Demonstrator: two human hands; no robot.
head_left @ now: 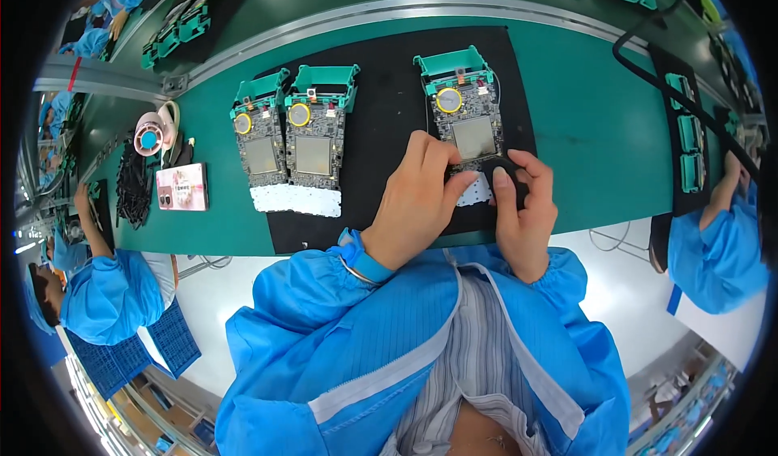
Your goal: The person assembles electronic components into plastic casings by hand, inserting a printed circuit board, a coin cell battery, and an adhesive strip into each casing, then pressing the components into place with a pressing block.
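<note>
A circuit board in a green frame (463, 103), with a round coin cell and a grey screen, lies on the black mat (381, 132). My left hand (417, 201) rests on the board's lower edge, fingers pressing the white keypad strip (474, 190). My right hand (525, 213) pinches a small black part (501, 164) against the same lower edge. Both thumbs meet over the keypad area, which is mostly hidden. Two more identical boards (261, 136) (316, 128) lie side by side to the left, each with a white keypad strip at the bottom.
The mat sits on a green conveyor belt (600, 124). A pink phone (181, 187), a tape roll (154, 132) and a bundle of black parts (134, 188) lie at the left. Other people in blue coats work at left (105, 294) and right (717, 245).
</note>
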